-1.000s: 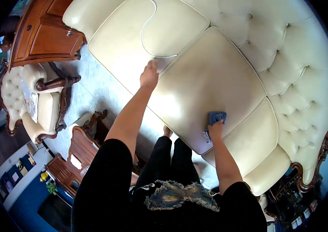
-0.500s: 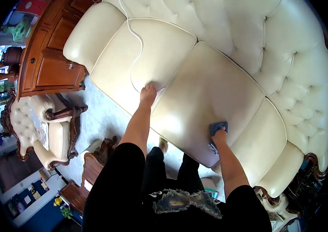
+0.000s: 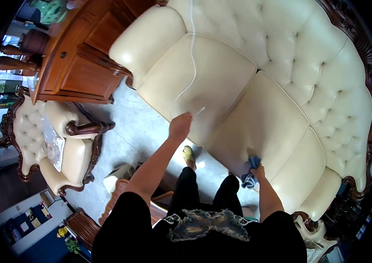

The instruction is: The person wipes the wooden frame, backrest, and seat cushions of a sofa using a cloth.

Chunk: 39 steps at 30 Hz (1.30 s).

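A cream leather sofa (image 3: 265,118) with a tufted back spreads before me. Near the front edge of its seat, my left hand (image 3: 180,126) is closed around a white cable (image 3: 194,65), whose short end sticks out past my fingers. The cable runs up over the left cushion toward the backrest. My right hand (image 3: 259,172) grips a blue-grey cloth (image 3: 253,163) at the front of the middle cushion. Part of the cloth hangs bunched below my fingers, by the cushion's edge.
A wooden cabinet (image 3: 85,74) stands beside the sofa's left arm. Farther left is a cream armchair (image 3: 74,162) with a plastic-wrapped item (image 3: 53,144) on it. Wooden furniture (image 3: 80,225) is at the lower left. My foot in a yellowish shoe (image 3: 188,153) rests on the grey floor.
My left hand has closed on the cable and lifted it off the cushion. My right hand has drawn the cloth toward the sofa's front edge, bunching it. The view has shifted.
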Each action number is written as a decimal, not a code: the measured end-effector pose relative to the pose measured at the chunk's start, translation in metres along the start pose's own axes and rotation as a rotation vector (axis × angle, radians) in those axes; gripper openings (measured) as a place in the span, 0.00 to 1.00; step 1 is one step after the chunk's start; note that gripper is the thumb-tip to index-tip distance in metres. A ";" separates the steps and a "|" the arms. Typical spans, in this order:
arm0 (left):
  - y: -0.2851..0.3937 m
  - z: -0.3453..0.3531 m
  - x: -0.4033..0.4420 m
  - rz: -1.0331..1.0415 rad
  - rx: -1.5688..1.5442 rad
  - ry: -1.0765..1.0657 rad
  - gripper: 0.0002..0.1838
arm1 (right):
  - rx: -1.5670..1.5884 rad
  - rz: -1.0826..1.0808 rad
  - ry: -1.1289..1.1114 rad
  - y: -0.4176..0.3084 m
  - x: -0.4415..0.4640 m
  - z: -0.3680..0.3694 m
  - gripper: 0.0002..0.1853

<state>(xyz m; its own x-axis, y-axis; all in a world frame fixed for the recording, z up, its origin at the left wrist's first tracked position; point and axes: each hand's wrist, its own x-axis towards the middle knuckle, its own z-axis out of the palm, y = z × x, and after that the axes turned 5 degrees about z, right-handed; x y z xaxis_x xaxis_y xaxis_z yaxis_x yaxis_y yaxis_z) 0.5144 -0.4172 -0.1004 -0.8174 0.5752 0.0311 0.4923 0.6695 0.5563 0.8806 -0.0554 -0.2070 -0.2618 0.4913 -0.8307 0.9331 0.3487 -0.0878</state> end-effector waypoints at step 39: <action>-0.249 -0.410 0.149 -0.206 0.259 -0.149 0.16 | 0.440 -0.294 0.056 -0.378 -0.084 0.019 0.30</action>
<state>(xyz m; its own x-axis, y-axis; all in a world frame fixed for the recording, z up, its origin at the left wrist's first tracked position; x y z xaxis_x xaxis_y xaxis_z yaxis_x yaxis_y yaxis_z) 0.1469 -0.6912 0.1064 -0.8640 0.4656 -0.1914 0.3972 0.8641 0.3091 0.5550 -0.2438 -0.1148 -0.5294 0.4696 -0.7066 0.8303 0.1160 -0.5451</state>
